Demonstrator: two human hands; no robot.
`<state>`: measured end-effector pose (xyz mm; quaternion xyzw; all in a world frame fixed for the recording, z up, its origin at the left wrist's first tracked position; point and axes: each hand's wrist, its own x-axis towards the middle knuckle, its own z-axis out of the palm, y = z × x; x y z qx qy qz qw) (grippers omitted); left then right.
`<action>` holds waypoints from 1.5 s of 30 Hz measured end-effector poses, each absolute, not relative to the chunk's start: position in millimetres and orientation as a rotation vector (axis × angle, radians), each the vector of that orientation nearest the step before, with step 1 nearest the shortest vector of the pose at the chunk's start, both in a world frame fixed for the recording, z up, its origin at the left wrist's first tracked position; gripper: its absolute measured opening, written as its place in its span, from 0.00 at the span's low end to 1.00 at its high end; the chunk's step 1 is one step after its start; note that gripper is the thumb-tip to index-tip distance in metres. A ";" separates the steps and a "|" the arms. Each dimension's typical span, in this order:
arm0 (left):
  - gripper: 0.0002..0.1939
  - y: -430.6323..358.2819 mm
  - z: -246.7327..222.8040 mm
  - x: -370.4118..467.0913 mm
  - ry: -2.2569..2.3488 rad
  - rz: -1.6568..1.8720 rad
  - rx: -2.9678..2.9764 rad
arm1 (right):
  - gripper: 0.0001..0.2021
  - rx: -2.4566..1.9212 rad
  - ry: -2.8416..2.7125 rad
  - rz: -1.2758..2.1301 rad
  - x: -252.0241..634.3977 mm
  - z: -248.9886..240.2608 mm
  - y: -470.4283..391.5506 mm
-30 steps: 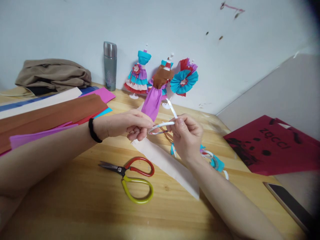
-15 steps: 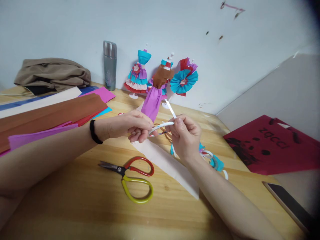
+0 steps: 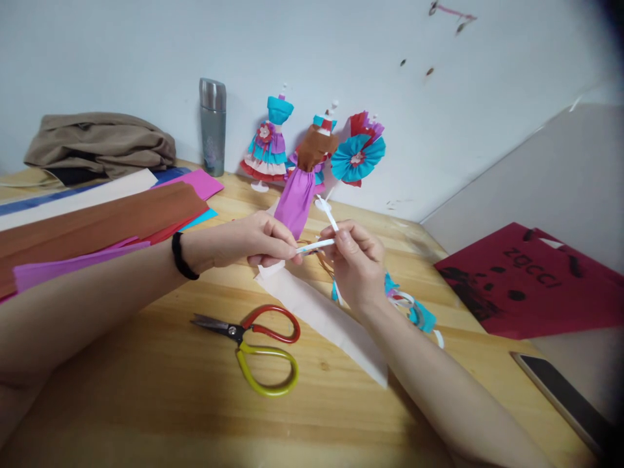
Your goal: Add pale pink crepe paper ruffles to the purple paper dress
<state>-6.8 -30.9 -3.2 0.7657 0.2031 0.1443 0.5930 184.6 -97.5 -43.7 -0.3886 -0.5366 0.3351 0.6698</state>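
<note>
A narrow white strip (image 3: 316,246) runs between my two hands above the table. My left hand (image 3: 273,240) pinches one part of it, and my right hand (image 3: 358,257) grips it by thumb and fingers, with a free end sticking up past the thumb. Whether the strip is paper or tape I cannot tell. Below the hands lies a long pale pink paper piece (image 3: 331,328). Nearer to me, scissors (image 3: 238,333) with one red and one yellow handle rest on the wood, blades pointing left. Just behind the hands stands a doll form in a brown top and purple skirt (image 3: 296,201).
Coloured paper sheets (image 3: 97,221) are stacked at left, near a brown cloth (image 3: 102,143) and a flask (image 3: 212,130). More dressed forms (image 3: 267,146) stand by the wall. Turquoise and white scraps (image 3: 422,316), a phone (image 3: 560,396) and a red bag (image 3: 526,286) are at right.
The left fingers have closed more around the strip, and the stretch between the hands looks flatter. My right hand has shifted slightly left.
</note>
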 end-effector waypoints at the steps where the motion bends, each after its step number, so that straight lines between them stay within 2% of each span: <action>1: 0.08 -31.0 -1.9 -7.2 0.477 0.330 1.794 | 0.12 -0.872 -1.220 0.779 184.9 -43.2 -97.2; 9: 0.08 -32.4 4.5 -10.5 0.517 0.318 1.896 | 0.18 -0.695 -1.270 0.892 189.2 -38.2 -94.8; 15: 0.07 -30.7 3.5 -10.5 0.538 0.297 1.958 | 0.05 -0.786 -1.391 0.643 192.6 -37.1 -93.9; 18: 0.07 -31.2 12.7 -14.9 0.496 0.293 2.001 | 0.08 -0.826 -1.350 0.533 198.5 -37.3 -91.2; 23: 0.07 -28.3 32.2 -29.7 0.472 0.347 2.039 | 0.16 -1.157 -1.323 0.402 213.1 -35.4 -85.3; 29: 0.10 -19.7 41.2 -50.7 0.334 0.633 1.846 | 0.24 -1.326 -1.320 0.547 228.5 -45.2 -68.4; 35: 0.10 -5.0 35.0 -55.4 0.019 0.920 1.540 | 0.27 -1.466 -1.342 0.770 236.5 -55.7 -58.5; 40: 0.09 -1.7 33.3 -52.2 -0.067 1.012 1.392 | 0.26 -1.468 -1.346 0.890 235.9 -54.3 -61.0; 45: 0.08 -4.1 41.5 -58.5 -0.143 0.999 1.382 | 0.26 -1.341 -1.014 1.041 244.4 -47.3 -55.2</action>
